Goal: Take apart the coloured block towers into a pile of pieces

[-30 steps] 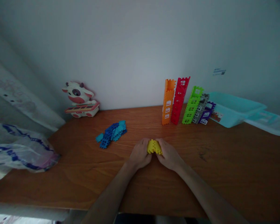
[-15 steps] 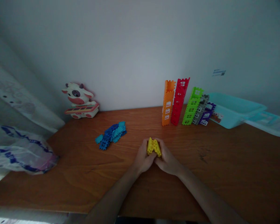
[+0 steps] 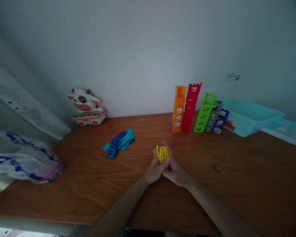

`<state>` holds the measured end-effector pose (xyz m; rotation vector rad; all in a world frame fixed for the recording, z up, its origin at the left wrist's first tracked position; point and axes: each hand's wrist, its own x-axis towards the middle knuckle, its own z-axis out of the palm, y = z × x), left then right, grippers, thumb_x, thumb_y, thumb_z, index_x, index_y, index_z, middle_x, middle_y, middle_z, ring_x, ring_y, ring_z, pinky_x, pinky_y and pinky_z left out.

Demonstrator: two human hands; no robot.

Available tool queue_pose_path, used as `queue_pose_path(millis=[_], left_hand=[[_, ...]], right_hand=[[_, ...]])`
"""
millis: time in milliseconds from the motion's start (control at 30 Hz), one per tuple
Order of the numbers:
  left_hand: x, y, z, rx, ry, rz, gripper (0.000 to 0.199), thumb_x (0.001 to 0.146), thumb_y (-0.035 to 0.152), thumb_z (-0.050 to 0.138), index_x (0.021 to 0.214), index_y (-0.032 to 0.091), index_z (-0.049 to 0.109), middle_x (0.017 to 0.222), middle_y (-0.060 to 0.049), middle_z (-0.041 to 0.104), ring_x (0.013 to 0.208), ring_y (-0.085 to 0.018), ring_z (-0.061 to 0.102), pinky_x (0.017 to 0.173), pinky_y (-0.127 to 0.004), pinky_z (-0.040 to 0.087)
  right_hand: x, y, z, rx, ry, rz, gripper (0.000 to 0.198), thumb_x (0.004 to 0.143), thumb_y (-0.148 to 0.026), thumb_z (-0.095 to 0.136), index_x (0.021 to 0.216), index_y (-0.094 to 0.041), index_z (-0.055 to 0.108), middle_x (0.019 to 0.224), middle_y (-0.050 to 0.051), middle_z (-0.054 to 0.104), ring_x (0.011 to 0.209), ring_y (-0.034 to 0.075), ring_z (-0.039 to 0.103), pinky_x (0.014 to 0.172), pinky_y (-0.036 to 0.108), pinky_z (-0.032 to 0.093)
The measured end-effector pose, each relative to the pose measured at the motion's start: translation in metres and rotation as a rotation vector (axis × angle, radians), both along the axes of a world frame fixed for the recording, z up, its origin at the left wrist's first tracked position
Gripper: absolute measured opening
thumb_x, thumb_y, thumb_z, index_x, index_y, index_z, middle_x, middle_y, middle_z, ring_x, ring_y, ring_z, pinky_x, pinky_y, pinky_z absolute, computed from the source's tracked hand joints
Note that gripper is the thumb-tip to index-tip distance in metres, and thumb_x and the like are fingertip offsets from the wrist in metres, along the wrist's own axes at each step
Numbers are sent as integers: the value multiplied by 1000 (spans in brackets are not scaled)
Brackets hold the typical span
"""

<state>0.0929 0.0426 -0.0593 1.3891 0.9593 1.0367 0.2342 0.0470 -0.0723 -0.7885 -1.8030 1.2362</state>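
Head cam: half a second back the yellow interlocking tiles (image 3: pixel 162 153) were splayed in two rows; now they're squeezed into one bundle, so I'd call the stack nearly squared up. It's between the left hand (image 3: pixel 153 170) and right hand (image 3: pixel 176 170), both gripping it, right of the blue interlocking tiles (image 3: pixel 117 144) and nearer.

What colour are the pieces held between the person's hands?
The pieces are yellow, as seen best in the head view.
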Motion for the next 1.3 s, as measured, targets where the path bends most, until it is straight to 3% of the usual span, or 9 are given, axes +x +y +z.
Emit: queue_pose_path(millis=[133,233,333,567,767,867,1067,1167,1300], left_hand=[[-9,1,-6,79,131,-63,66,94,63,49,140,18,35,129,-14,52,123,-28,52,112,-50,39],[-16,2,-6,286,377,-122,57,99,57,41,138,16,42,133,-16,50,128,-29,47,117,-53,33],[-19,2,-5,497,601,-65,56,102,52,34,144,15,36,143,-20,41,138,-32,35,119,-60,25],[-21,3,-13,643,683,25,64,99,52,40,150,16,25,145,-21,35,142,-34,30,117,-61,28],[-27,13,-11,765,667,161,114,68,59,80,152,18,14,145,-22,36,138,-39,36,112,-63,37],[-28,14,-4,864,724,158,103,73,38,79,152,22,16,148,-20,36,140,-36,37,112,-59,40],[-16,7,4,816,1030,136,77,81,6,52,152,19,22,142,-18,49,131,-30,51,108,-50,45],[-11,6,5,713,1119,162,64,85,6,46,146,16,31,131,-16,58,117,-28,60,100,-46,52],[-15,9,6,590,1121,172,49,83,6,48,131,17,45,123,-13,61,114,-28,60,98,-45,52]], right_hand=[[5,5,1,58,-92,-22,105,78,-17,66,159,-28,0,165,12,19,153,27,17,122,56,22],[8,11,-1,110,-143,-34,102,77,-21,72,159,-28,11,161,14,30,149,29,29,120,56,27],[9,14,-3,133,-126,-17,89,81,-25,71,156,-28,23,154,13,43,141,28,43,119,55,32],[8,11,4,169,-104,-29,69,81,-24,71,142,-24,39,138,12,56,127,26,56,110,48,44],[23,20,14,432,-581,-335,47,69,-16,78,110,-15,56,108,13,63,99,30,62,86,45,54],[22,20,17,632,-832,-447,48,69,-6,72,115,-11,58,109,16,64,100,34,61,86,48,53],[-4,6,9,846,-918,-589,50,88,0,39,137,-5,50,117,24,66,102,33,64,90,51,53],[-4,6,7,831,-851,-643,61,88,1,35,148,-5,35,133,26,58,116,35,59,97,52,52],[11,15,11,730,-796,-587,68,82,-4,49,148,-15,35,132,22,55,118,39,56,98,58,50]])
